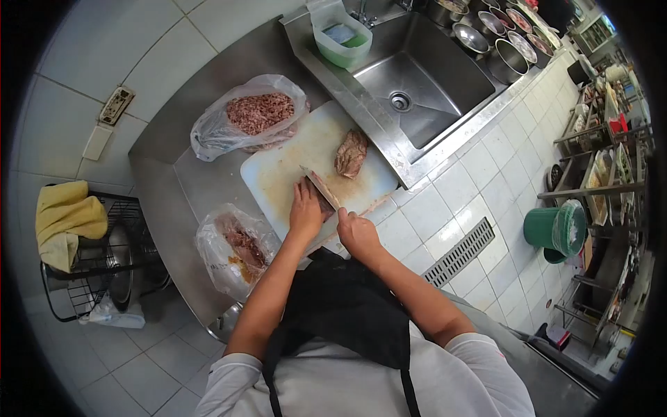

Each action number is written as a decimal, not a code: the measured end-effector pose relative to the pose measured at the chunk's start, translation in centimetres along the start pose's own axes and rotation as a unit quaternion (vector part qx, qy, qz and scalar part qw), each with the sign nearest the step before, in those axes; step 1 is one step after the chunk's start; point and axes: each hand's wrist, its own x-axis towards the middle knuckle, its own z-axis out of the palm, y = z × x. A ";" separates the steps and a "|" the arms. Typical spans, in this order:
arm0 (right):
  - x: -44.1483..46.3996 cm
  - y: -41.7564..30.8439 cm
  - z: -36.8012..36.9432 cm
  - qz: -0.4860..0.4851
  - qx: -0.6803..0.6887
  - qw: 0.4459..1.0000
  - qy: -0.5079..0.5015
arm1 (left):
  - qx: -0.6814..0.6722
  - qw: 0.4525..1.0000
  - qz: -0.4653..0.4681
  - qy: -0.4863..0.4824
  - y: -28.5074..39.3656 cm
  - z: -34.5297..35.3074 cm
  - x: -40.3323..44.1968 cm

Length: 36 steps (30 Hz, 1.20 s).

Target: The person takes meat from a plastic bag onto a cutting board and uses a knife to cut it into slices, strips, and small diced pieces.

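My right hand (359, 234) is closed around the handle of a knife (322, 189). Its blade points up and left over the white cutting board (267, 167). Beside the blade, my left hand (304, 210) grips a dark piece of meat (324, 206) against the board, and the hand and knife partly hide it. Farther up the board lies a browned chunk of meat (351, 153). A clear plastic bag (212, 132) of chopped meat (260, 112) sits at the board's upper left edge. Another plastic bag (212, 254) with meat pieces (243, 240) lies near my left forearm.
A steel sink (431, 83) adjoins the counter at the upper right, with a green-tinted plastic container (340, 38) on its rim. Metal bowls (507, 61) stand beyond. At left is a wire rack (80, 285) with a yellow towel (69, 215). A green bin (545, 228) stands right.
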 end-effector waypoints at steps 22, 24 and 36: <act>5.8 1.6 3.8 -0.003 0.017 1.000 -0.004 | 0.335 0.938 0.090 0.030 0.3 1.6 1.2; 3.5 2.0 2.9 0.015 0.044 0.999 -0.013 | 0.203 0.976 0.048 -0.060 1.5 -0.7 0.8; 5.5 3.6 2.6 0.015 0.096 0.995 -0.004 | 0.025 0.999 0.022 -0.007 -0.1 0.0 0.4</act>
